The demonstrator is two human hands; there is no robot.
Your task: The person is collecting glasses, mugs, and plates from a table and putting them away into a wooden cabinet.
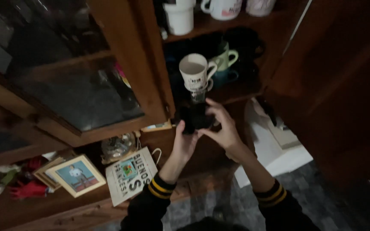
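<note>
Both of my hands are raised in front of an open wooden cabinet and hold one dark mug (pixel 195 117) between them. My left hand (pixel 184 143) supports it from below and the left side. My right hand (pixel 220 126) wraps its right side with the fingers spread over the top. Just above the dark mug, a white mug (pixel 195 70) sits stacked on another mug at the front of the lower shelf (pixel 236 92). Behind it are a pale green mug (pixel 227 57) and several dark mugs, hard to make out in the dim light.
The upper shelf holds white mugs (pixel 180 17). An open glass cabinet door (pixel 73 81) hangs at the left. Below it a ledge carries a framed photo (pixel 77 174), a white bag with lettering (pixel 130 174), a round glass object (pixel 117 146) and red items (pixel 28 188). White boxes (pixel 279 145) stand at the right.
</note>
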